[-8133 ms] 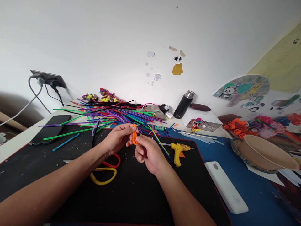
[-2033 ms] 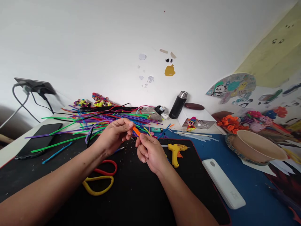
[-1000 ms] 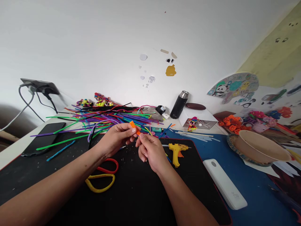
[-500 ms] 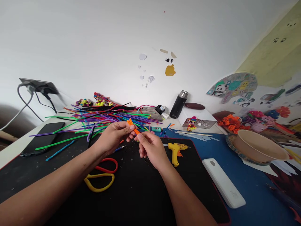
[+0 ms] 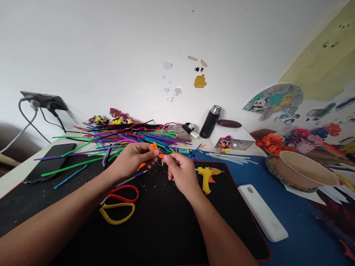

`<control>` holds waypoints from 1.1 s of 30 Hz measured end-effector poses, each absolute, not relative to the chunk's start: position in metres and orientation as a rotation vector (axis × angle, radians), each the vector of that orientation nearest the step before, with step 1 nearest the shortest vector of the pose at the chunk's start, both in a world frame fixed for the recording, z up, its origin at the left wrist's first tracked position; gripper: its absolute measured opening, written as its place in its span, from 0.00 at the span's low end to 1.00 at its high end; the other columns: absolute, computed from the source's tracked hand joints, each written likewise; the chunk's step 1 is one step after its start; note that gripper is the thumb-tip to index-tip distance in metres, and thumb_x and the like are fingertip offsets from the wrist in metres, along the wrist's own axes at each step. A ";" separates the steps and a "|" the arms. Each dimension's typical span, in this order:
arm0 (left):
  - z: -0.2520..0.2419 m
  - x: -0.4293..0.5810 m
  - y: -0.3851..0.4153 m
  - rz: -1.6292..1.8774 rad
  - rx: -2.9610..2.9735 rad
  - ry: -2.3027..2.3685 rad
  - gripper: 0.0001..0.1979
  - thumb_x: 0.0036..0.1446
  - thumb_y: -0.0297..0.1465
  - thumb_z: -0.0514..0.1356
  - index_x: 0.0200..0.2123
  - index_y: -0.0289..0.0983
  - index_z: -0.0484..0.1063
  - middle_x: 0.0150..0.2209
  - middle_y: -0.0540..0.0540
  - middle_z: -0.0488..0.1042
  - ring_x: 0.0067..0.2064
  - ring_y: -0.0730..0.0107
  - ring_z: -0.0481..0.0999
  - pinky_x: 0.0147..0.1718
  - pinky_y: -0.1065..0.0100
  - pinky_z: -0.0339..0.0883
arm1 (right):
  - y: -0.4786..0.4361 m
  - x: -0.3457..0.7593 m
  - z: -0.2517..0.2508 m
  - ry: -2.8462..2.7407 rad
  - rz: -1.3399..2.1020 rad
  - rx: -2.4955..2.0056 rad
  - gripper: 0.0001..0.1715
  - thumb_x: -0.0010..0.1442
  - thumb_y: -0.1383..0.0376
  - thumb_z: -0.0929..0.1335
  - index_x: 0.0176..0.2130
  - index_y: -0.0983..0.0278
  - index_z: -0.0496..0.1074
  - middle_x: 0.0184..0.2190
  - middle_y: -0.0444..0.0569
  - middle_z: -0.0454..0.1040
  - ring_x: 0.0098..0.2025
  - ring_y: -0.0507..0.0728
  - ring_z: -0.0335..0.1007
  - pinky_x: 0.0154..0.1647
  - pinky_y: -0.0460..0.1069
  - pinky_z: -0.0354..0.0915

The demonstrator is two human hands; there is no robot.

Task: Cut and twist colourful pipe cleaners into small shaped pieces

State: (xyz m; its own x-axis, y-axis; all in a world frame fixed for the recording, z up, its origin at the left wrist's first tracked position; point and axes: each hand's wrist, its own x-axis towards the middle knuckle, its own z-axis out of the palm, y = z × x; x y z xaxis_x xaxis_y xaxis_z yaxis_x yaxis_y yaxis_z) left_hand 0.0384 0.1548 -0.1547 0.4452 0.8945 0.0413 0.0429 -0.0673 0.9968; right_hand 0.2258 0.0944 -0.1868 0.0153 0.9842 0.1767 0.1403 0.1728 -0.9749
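Observation:
My left hand point(image 5: 132, 157) and my right hand point(image 5: 179, 173) meet above a black mat point(image 5: 155, 225), both pinching a short orange pipe cleaner point(image 5: 155, 149) folded into a small shape. Its ends stick up between my left fingertips, and the right thumb and forefinger grip its right end. A small orange offcut point(image 5: 141, 166) lies on the mat just below my left hand. Scissors with red and yellow handles point(image 5: 119, 204) rest under my left forearm.
A heap of coloured pipe cleaners point(image 5: 130, 138) lies behind my hands. A yellow glue gun point(image 5: 206, 177), a white power bank point(image 5: 263, 212), a dark phone point(image 5: 50, 162), a black flask point(image 5: 210, 122) and a paper bowl point(image 5: 305, 173) surround the mat.
The orange piece went from an open loop to a tightly folded shape. My hands have drifted slightly away from me, and the scissor blades and the offcut now show below my left hand.

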 end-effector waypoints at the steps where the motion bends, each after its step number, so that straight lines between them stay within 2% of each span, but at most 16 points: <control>1: -0.154 0.038 0.155 0.848 1.506 0.889 0.20 0.46 0.46 0.77 0.26 0.35 0.81 0.22 0.46 0.76 0.23 0.70 0.73 0.23 0.71 0.68 | 0.094 0.226 -0.187 -1.377 0.960 -1.193 0.18 0.69 0.52 0.68 0.35 0.63 0.76 0.16 0.38 0.66 0.17 0.51 0.62 0.23 0.46 0.59; 7: -0.152 0.033 0.157 0.659 1.615 0.961 0.21 0.48 0.47 0.74 0.28 0.34 0.80 0.26 0.47 0.78 0.24 0.71 0.74 0.25 0.71 0.69 | 0.095 0.228 -0.191 -1.465 0.791 -1.248 0.17 0.69 0.53 0.68 0.35 0.62 0.77 0.17 0.39 0.67 0.18 0.52 0.65 0.23 0.46 0.60; 15: -0.153 0.034 0.154 0.502 1.617 0.940 0.19 0.53 0.46 0.71 0.28 0.35 0.79 0.27 0.47 0.80 0.26 0.71 0.77 0.27 0.71 0.73 | 0.096 0.228 -0.192 -1.539 0.639 -1.317 0.16 0.69 0.55 0.68 0.36 0.61 0.79 0.22 0.43 0.74 0.21 0.53 0.69 0.25 0.47 0.61; 21: -0.156 0.038 0.150 0.428 1.568 0.892 0.19 0.52 0.46 0.73 0.31 0.34 0.80 0.27 0.46 0.81 0.26 0.69 0.79 0.27 0.70 0.75 | 0.095 0.227 -0.192 -1.571 0.650 -1.335 0.16 0.70 0.56 0.68 0.35 0.61 0.79 0.23 0.44 0.75 0.21 0.53 0.70 0.26 0.47 0.61; 25: -0.162 0.039 0.149 0.403 1.410 0.836 0.21 0.50 0.46 0.75 0.28 0.33 0.80 0.25 0.45 0.80 0.24 0.70 0.79 0.23 0.73 0.72 | 0.094 0.227 -0.191 -1.538 0.726 -1.277 0.16 0.69 0.55 0.68 0.36 0.62 0.79 0.24 0.44 0.76 0.20 0.52 0.69 0.25 0.47 0.62; 29: -0.169 0.042 0.149 0.438 1.240 0.807 0.22 0.45 0.46 0.77 0.31 0.33 0.83 0.24 0.45 0.79 0.23 0.70 0.78 0.20 0.75 0.69 | 0.094 0.227 -0.187 -1.476 0.800 -1.238 0.15 0.69 0.55 0.69 0.36 0.62 0.78 0.21 0.42 0.73 0.18 0.51 0.67 0.23 0.47 0.61; 33: -0.167 0.043 0.147 0.453 1.270 0.818 0.21 0.47 0.46 0.77 0.31 0.33 0.83 0.24 0.44 0.80 0.23 0.69 0.79 0.20 0.75 0.70 | 0.094 0.227 -0.184 -1.411 0.913 -1.194 0.15 0.67 0.54 0.69 0.36 0.62 0.77 0.19 0.40 0.71 0.17 0.50 0.65 0.21 0.46 0.61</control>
